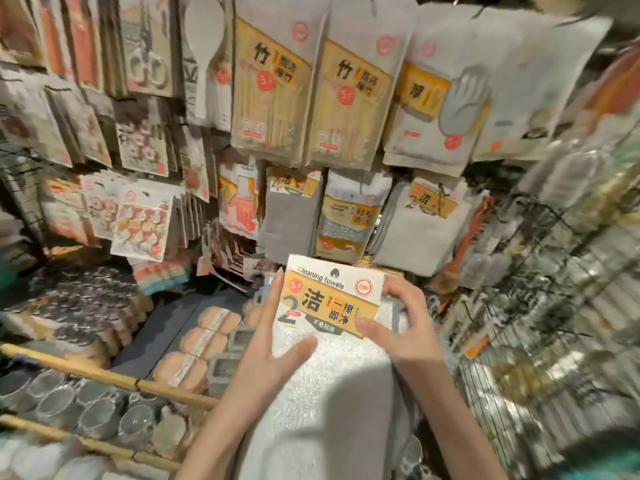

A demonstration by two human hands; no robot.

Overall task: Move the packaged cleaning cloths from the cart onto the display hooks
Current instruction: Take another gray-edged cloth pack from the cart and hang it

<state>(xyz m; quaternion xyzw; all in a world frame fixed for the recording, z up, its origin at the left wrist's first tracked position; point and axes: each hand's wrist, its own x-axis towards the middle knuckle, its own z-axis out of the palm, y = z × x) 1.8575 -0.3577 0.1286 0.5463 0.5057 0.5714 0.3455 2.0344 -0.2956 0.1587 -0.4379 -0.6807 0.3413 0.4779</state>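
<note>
In the near middle of the scene, both hands hold one pack of cleaning cloths (322, 348) upright in front of the display wall, its white-and-orange header card (330, 294) facing the camera (the words "Cleaning towels" read along the card's top). The left hand (273, 344) takes the pack's left edge, fingers (272, 299) running up beside the card and the thumb pressed flat on the white cloth below it. The right hand (405, 327) pinches the card's right side, thumb on its lower right corner and the other fingers curled behind the edge. Just beyond, the far wall carries hanging goods: grey cloth packs (420, 226) with matching orange labels in the lower row, bamboo-labelled packs (270, 88) above them. To the near left a shelf with a wooden rail (104, 374) holds round tan sponges (204, 336) and clear glass cups (59, 400). A wire rack (554, 306) on the right is blurred
</note>
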